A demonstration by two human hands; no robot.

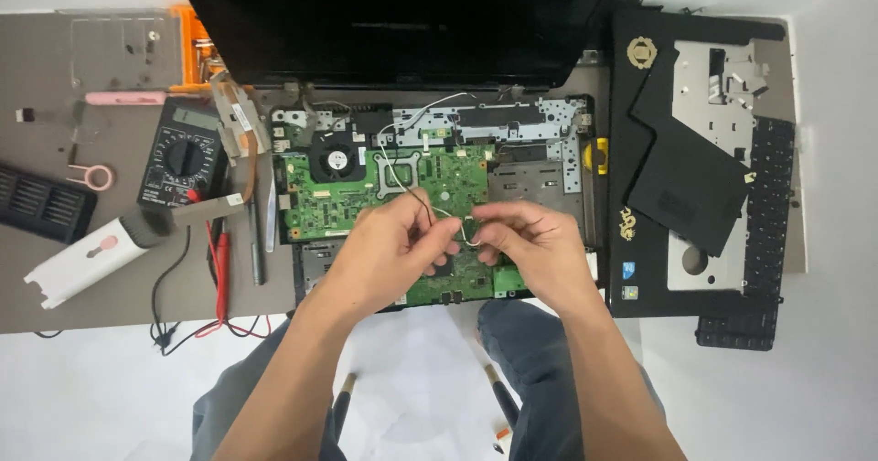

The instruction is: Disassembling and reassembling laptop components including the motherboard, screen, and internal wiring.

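Both hands (pixel 457 241) pinch thin antenna wires (pixel 430 209) between fingertips above green motherboard (pixel 329 196).

Both my bare forearms reach away from me and angle inward, so my hands meet in the middle. My left hand (pixel 389 246) is curled, thumb and forefinger pinched together. My right hand (pixel 530 241) mirrors it, fingertips pinched, knuckles up, almost touching the left.

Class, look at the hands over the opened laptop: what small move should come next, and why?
Probably ease the thin wires clear of the green circuit board: the left hand and right hand pinch them together above it, while they trail back toward the hinge.
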